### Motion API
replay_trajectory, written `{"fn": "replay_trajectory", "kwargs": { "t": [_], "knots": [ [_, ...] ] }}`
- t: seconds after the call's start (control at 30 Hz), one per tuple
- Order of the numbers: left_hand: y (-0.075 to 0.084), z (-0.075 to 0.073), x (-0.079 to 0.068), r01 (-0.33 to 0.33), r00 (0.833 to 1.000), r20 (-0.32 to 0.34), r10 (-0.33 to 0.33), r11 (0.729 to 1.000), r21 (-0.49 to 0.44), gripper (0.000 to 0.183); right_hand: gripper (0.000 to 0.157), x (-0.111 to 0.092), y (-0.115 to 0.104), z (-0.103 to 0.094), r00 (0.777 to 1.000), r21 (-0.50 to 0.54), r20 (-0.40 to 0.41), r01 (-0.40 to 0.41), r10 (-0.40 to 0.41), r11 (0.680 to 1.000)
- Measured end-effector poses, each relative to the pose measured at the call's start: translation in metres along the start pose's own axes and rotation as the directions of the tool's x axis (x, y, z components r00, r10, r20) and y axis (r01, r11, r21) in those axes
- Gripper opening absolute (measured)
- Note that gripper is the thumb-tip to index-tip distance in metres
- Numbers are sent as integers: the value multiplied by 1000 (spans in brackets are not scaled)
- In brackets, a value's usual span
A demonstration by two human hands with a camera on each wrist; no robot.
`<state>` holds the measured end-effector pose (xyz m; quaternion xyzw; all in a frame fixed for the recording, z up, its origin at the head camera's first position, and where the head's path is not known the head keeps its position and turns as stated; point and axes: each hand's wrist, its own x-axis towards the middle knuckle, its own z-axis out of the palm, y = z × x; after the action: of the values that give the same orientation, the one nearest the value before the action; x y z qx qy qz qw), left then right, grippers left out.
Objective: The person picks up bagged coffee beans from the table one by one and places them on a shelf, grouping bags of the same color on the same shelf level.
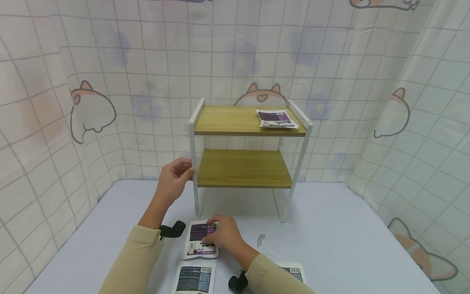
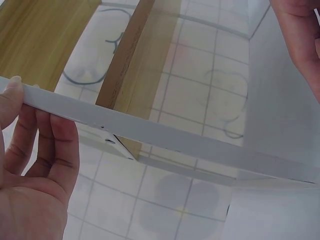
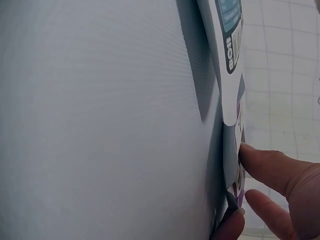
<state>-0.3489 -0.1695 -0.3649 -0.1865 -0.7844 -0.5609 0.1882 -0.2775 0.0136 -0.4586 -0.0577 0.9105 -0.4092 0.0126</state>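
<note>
Pinching the slim white upright point(image 1: 193, 147) of a two-tier, wood-boarded shelf point(image 1: 244, 169), the left hand point(image 1: 171, 181) has a firm-looking grip. The right hand point(image 1: 226, 235) touches a flat purple-and-white packet point(image 1: 197, 233) on the white tabletop point(image 1: 330, 237), near the shelf's front left foot; edge-on, I cannot tell whether that grip is closed. A dark-blue-and-white packet point(image 1: 193, 280) lies just nearer.

A white table point(image 1: 341, 237) is bearing a two-tier shelf point(image 1: 244, 169), two pouches point(image 1: 195, 241) point(image 1: 194, 281) at its seven o'clock and a third pouch point(image 1: 296, 272) at five; another pouch point(image 1: 276, 118) is resting on top at three.
</note>
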Motion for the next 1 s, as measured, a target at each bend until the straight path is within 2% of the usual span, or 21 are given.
{"fn": "replay_trajectory", "kwargs": {
  "t": [0.33,1.0],
  "knots": [
    [-3,-1,0,-36,999,6,36,999,-37,26,43,-1,-1,1,1000,19,1,-22,22,1000],
    [-1,-1,2,-30,999,17,31,999,-44,22,41,0,5,0,1000,73,-18,-11,12,997]
  ]
}}
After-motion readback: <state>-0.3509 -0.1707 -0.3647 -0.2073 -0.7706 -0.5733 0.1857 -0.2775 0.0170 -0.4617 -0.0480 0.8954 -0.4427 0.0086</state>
